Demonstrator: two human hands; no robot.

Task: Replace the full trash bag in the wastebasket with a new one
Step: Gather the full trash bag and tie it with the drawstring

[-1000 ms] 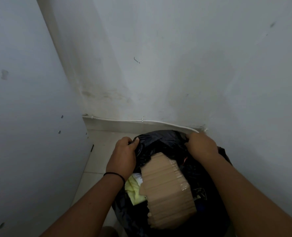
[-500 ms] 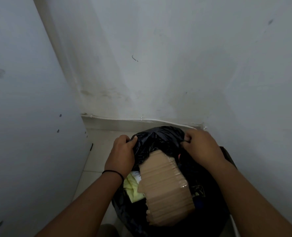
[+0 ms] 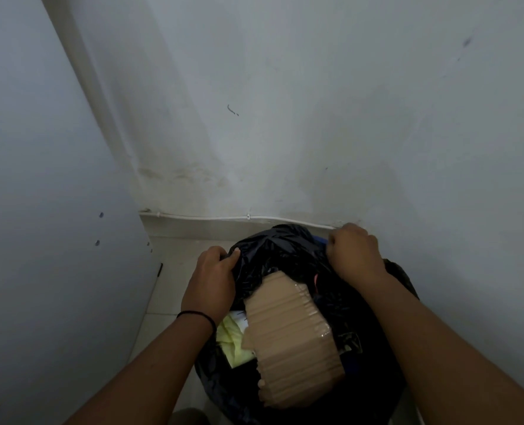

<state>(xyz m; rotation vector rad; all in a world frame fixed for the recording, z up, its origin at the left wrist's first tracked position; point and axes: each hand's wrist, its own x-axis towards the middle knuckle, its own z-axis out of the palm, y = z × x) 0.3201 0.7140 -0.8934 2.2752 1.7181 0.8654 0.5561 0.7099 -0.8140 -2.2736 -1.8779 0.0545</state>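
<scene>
**Both hands gripping the rim of the full black bag**

At the far left stands a pale grey panel (image 3: 39, 240) with a few dark spots, and a strip of light tiled floor (image 3: 168, 286) runs between it and the bag.

The left hand (image 3: 210, 283), with a thin black band (image 3: 198, 316) round its wrist, is curled round the left edge of the crumpled black plastic trash bag (image 3: 273, 250), thumb lying over the film and fingers tucked out of sight beneath it. Just right of and below this grip, inside the open mouth, lies a crumpled pale yellow sheet (image 3: 231, 342) under a scrap of white paper. Beside that, filling the middle of the opening, rests a torn piece of brown corrugated cardboard (image 3: 291, 335) with glossy tape on its right edge.

Between the two grips the bag's far rim bunches up into a raised fold against the base of the white wall (image 3: 285, 118), where a thin white cable (image 3: 211, 216) runs along the skirting.

The right hand (image 3: 357, 256) is clenched on the bag's right edge, knuckles upward, pinching the film in a fist. To the right of this grip a further dark fold of the bag hangs near the wall.
</scene>
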